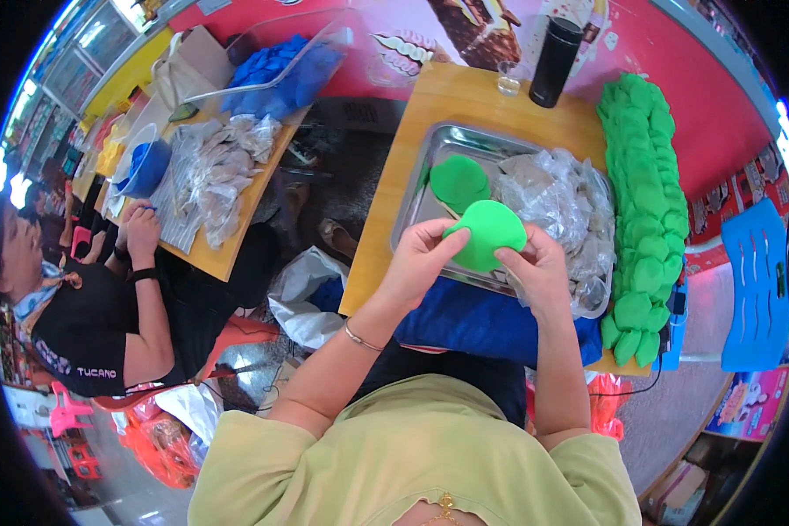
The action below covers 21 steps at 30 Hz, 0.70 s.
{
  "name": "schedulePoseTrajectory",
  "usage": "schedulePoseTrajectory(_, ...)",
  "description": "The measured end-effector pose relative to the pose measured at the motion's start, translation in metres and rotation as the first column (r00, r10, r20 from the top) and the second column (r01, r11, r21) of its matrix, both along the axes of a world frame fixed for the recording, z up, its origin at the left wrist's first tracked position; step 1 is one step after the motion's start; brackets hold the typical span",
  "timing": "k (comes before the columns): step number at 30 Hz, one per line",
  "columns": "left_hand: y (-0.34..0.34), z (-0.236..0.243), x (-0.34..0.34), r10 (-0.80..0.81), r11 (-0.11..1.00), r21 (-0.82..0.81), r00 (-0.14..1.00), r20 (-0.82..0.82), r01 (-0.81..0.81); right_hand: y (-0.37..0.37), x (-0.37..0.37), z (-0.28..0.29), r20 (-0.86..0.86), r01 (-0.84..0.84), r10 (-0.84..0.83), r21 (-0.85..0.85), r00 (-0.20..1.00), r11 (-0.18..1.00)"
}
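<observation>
Between my two hands, above the near edge of a metal tray point(412, 206), is a bright green round flat piece point(493, 235). My left hand point(425, 254) pinches its left edge between thumb and fingers. The lower right edge is pinched by my right hand point(536, 266). In the tray, just beyond my left fingers, lies a darker green round piece point(458, 181). Crumpled clear plastic bags point(557, 197) fill the tray's right side; their contents are hard to make out.
A long pile of overlapping green pieces point(644, 219) runs along the wooden table's point(438, 92) right side. Behind the tray stand a black bottle point(556, 61) and a small clear cup point(508, 81). To the left, another person point(105, 324) sits at a table with a blue bowl point(145, 169).
</observation>
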<state>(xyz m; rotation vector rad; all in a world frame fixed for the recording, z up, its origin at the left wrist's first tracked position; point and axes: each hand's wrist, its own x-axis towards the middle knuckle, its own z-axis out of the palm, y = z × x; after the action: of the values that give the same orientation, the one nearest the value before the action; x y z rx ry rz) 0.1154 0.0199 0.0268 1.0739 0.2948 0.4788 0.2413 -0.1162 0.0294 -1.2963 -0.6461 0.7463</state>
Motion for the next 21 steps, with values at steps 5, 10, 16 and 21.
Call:
schedulePoseTrajectory(5, 0.005, 0.002, -0.002, 0.017, 0.972, 0.233, 0.990, -0.140, 0.017, 0.001, -0.012, 0.013, 0.255, 0.154, -0.133, -0.063, 0.958, 0.986)
schedulePoseTrajectory(10, 0.009, 0.009, -0.004, 0.092, 0.427, 0.903, 0.992, -0.083, 0.036, 0.001, -0.018, 0.024, 0.509, 0.225, -0.212, 0.036, 0.834, 0.974)
schedulePoseTrajectory(16, 0.010, 0.009, -0.009, 0.092, 0.477, 0.876, 0.987, -0.128, 0.069, -0.008, -0.014, 0.020, 0.462, 0.108, 0.009, -0.226, 0.887, 0.968)
schedulePoseTrajectory(21, 0.016, 0.000, -0.014, -0.054, 0.814, 0.573, 0.994, -0.092, 0.097, -0.004, -0.015, 0.017, 0.343, 0.084, -0.019, -0.174, 0.939, 0.981)
